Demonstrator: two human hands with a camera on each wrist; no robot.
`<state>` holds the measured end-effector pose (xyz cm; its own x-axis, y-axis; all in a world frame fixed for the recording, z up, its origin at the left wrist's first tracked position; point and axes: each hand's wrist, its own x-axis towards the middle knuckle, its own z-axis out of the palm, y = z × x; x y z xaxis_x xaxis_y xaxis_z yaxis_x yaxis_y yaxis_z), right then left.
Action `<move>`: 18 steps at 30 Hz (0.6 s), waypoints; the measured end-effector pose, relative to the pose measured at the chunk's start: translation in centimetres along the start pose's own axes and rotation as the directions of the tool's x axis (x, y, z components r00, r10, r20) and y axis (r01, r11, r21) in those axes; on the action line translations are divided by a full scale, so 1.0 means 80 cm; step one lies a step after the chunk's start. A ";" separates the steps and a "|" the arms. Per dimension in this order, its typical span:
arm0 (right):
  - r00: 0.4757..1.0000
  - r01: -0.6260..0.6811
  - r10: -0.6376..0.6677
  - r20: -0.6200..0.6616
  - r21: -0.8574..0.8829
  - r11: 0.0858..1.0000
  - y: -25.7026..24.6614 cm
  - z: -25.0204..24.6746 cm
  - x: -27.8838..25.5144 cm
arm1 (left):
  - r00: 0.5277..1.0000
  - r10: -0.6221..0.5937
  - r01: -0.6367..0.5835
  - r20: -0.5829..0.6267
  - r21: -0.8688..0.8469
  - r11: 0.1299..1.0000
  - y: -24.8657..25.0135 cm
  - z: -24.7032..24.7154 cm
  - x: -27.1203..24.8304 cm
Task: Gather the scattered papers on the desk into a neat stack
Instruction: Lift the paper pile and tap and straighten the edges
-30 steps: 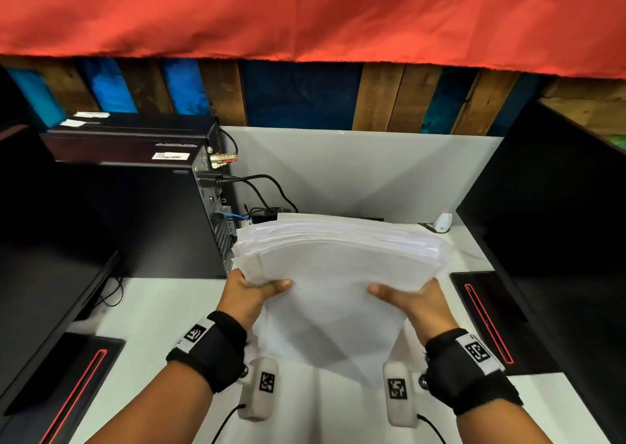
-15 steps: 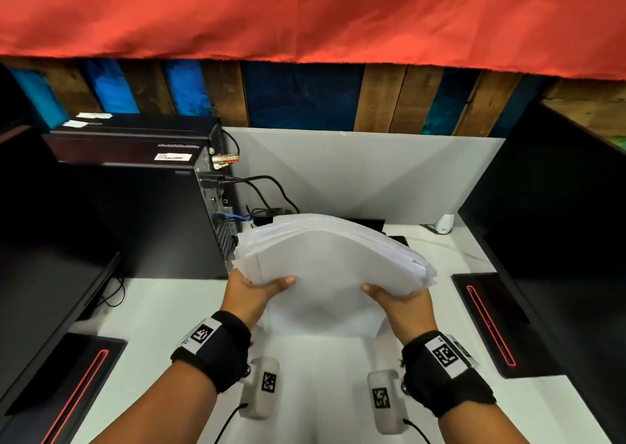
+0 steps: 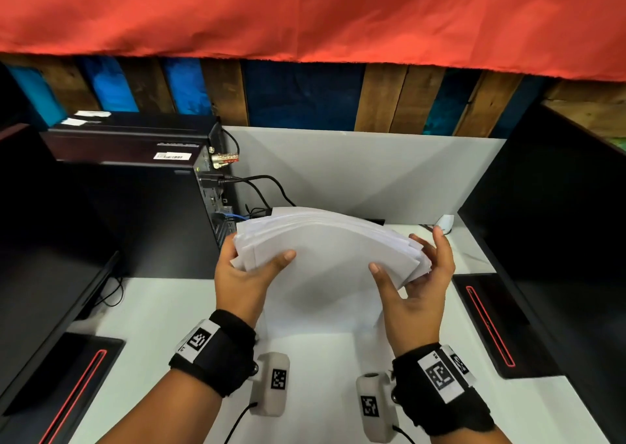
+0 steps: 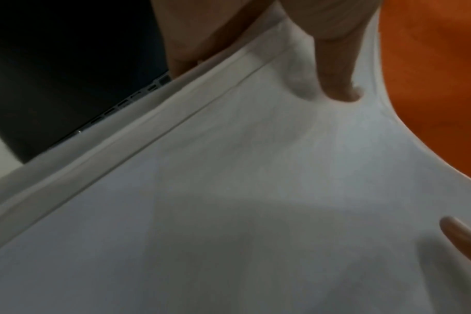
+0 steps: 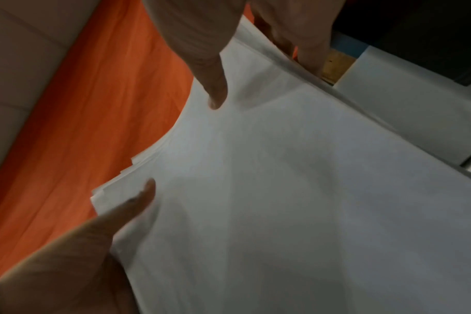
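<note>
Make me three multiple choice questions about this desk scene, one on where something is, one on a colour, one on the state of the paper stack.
1. Where is the computer tower?
A. left of the paper stack
B. right of it
C. under it

2. What colour is the cloth hanging above?
A. green
B. red-orange
C. white

3. How is the paper stack held?
A. flat on the desk
B. lifted, between both hands
C. in one hand

Answers: 1 A, the tower stands at the stack's left edge. 2 B, red-orange fabric fills the top. 3 B, the left hand and right hand grip opposite sides.

Black PC tower (image 3: 135,206) left w/ cables; dark monitor (image 3: 559,240) right; red cloth (image 3: 305,13) above.
</note>
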<state>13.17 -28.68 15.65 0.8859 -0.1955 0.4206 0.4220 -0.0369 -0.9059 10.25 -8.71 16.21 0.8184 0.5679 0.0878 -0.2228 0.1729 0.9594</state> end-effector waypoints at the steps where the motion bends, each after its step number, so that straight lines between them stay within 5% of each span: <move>1: 0.997 0.075 -0.074 0.011 -0.075 0.994 -0.002 0.001 -0.002 | 1.000 0.012 -0.012 0.002 -0.027 1.000 0.004 0.001 -0.001; 4: 0.963 0.267 -0.245 0.111 -0.280 0.922 0.001 0.000 -0.004 | 0.998 0.058 -0.058 -0.001 -0.053 0.997 0.013 0.003 -0.002; 12: 0.964 0.264 -0.235 0.123 -0.348 0.900 0.003 0.000 -0.009 | 0.965 0.260 -0.258 -0.002 0.116 0.959 0.045 0.015 -0.001; 18: 0.955 0.296 -0.272 0.116 -0.335 0.895 0.002 0.000 -0.008 | 0.965 0.262 -0.261 0.032 0.259 0.930 0.052 0.016 0.008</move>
<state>12.68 -28.56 15.21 0.7538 -0.0629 0.6541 0.5750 -0.4187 -0.7029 10.50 -8.69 20.63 0.7481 0.5673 0.3442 -0.2838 -0.1954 0.9388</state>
